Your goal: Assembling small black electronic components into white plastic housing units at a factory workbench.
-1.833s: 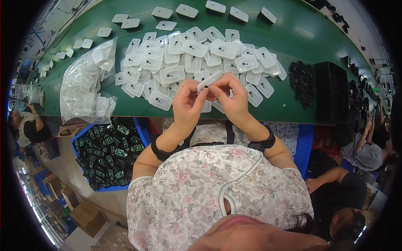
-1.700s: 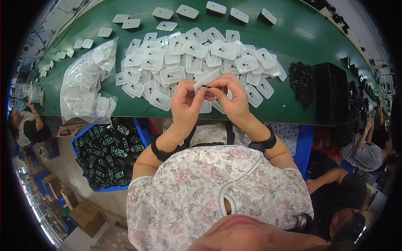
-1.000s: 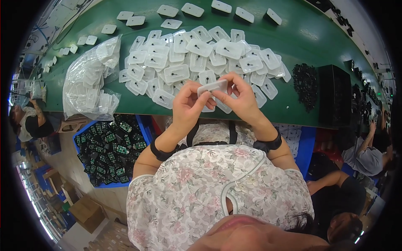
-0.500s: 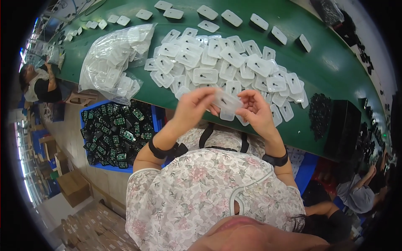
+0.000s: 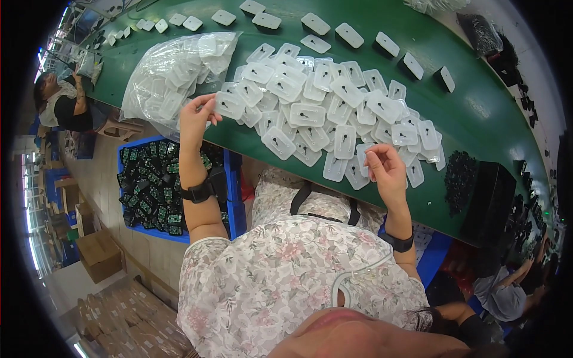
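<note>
A heap of translucent white plastic covers point(image 5: 307, 114), several with a small black piece on them, lies on the green table in front of me. My left hand point(image 5: 197, 122) is over the table's near edge, left of the heap, its fingers apart. Its fingertips are beside a cover point(image 5: 230, 105) at the heap's left end. My right hand point(image 5: 387, 170) is at the heap's near right side, thumb and forefinger pinched together beside another cover point(image 5: 363, 156). Whether anything small is between them is too small to see.
A clear bag of covers point(image 5: 161, 89) lies left of the heap. Below the table edge stands a blue crate point(image 5: 239, 206) of green circuit boards. Small black parts point(image 5: 459, 179) and a black box point(image 5: 490, 200) are at right. White-topped blocks point(image 5: 315, 24) line the far side. Other people sit left and right.
My hands have parted from the cover they held together. The left moved out to the heap's left end, where a cover now lies; the right moved slightly right and nearer.
</note>
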